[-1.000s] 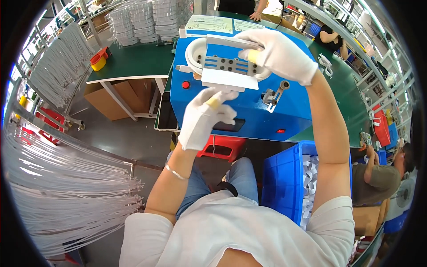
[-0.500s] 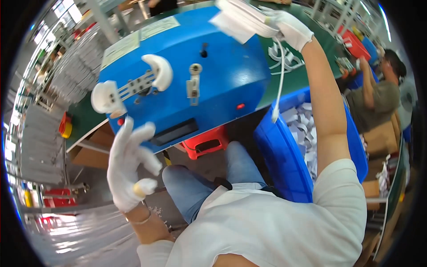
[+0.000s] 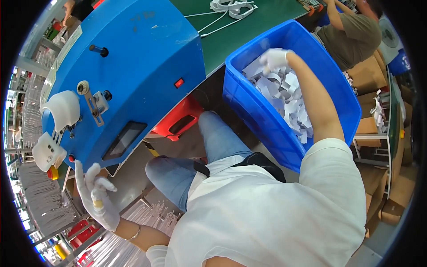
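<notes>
My left hand, in a white glove with a worn yellowish patch, is beside the front left corner of a blue machine. Its index finger points at the red button, and the fingers are apart with nothing between them. Two white curved plastic holders sit on the machine near that button. My right hand, also gloved, reaches into a large blue bin, just over white paper scraps. Its fingers are blurred, so whether they hold paper is unclear.
A coiled white cable lies on the green table behind the bin. A red stool stands under the machine's edge. Another person sits at the far right near cardboard boxes. Bundled clear-wrapped goods hang at left.
My right hand has moved from above the machine, where it held white paper and a looped white cable, down into the bin. My view has turned right. My left hand remains near the red button.
</notes>
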Tool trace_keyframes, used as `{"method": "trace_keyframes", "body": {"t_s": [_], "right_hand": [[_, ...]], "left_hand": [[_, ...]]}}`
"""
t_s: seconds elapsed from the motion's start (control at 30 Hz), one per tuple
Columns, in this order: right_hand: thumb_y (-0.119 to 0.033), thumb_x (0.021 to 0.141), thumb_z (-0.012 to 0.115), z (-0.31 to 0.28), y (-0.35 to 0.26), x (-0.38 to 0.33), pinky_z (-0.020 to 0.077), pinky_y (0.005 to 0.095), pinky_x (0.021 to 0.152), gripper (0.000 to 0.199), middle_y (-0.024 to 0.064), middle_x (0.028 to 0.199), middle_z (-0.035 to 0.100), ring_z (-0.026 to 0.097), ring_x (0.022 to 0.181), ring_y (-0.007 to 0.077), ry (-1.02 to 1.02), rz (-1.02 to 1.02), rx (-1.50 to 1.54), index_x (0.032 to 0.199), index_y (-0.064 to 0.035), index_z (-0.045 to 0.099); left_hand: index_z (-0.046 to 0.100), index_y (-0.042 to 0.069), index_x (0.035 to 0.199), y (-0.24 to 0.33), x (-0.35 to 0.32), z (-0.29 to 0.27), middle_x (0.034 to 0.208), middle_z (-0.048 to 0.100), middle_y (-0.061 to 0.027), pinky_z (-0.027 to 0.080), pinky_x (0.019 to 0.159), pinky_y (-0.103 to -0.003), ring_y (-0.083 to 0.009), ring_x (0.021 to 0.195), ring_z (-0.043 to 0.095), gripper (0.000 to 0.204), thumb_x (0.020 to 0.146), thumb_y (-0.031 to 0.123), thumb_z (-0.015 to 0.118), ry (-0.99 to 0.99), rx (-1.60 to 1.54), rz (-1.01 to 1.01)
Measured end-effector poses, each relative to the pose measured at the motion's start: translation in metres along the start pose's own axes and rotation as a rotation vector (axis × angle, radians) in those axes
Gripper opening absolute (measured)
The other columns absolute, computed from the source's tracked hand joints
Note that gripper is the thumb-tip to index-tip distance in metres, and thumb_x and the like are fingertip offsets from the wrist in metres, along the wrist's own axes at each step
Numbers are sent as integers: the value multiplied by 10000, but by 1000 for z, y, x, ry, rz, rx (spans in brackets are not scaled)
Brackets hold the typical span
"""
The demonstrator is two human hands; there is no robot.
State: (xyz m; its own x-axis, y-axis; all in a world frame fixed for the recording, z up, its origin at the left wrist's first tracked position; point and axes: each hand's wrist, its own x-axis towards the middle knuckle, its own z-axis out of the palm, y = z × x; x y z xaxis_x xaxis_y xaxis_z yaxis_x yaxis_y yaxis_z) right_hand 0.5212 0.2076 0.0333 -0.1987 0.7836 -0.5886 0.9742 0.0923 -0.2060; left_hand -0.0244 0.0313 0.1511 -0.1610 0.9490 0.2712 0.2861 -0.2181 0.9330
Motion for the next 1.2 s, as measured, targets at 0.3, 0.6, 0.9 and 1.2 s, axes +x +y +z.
{"method": "trace_keyframes", "body": {"t_s": [0.3, 0.6, 0.9, 1.2], "right_hand": [[55, 628, 543, 16, 46, -45, 481, 284, 636, 144, 65, 716, 640, 592, 689, 142, 436, 65, 542, 707, 1, 650], [-40, 774, 655, -66, -164, -80, 474, 265, 777, 112, 101, 974, 606, 577, 842, 142, 432, -735, 1316, 752, -62, 547], [33, 874, 502, -76, -312, -92, 474, 283, 882, 175, 131, 1061, 632, 608, 957, 170, 869, -1085, 1191, 1018, 48, 600], [-149, 917, 585, -95, -397, -75, 443, 249, 892, 250, 71, 1081, 628, 585, 970, 122, 918, -1115, 931, 1102, 18, 602]], "left_hand": [[410, -73, 1332, 5, 16, 20, 1015, 633, -148, 445, 608, -248, -121, 636, 533, 696, 851, 381, 625, -72, 3, 120], [506, 22, 1285, 16, 22, 140, 1181, 600, -129, 462, 916, -285, -176, 1042, 594, 553, 788, 114, 729, -485, -162, 93], [637, -21, 1043, 63, 50, 73, 833, 592, -15, 461, 531, -189, -57, 609, 546, 226, 834, -84, 582, 545, -19, 674], [682, 5, 964, 66, 84, -6, 710, 639, -12, 429, 505, -190, -27, 585, 538, 140, 852, 59, 618, 717, 342, 419]]}}
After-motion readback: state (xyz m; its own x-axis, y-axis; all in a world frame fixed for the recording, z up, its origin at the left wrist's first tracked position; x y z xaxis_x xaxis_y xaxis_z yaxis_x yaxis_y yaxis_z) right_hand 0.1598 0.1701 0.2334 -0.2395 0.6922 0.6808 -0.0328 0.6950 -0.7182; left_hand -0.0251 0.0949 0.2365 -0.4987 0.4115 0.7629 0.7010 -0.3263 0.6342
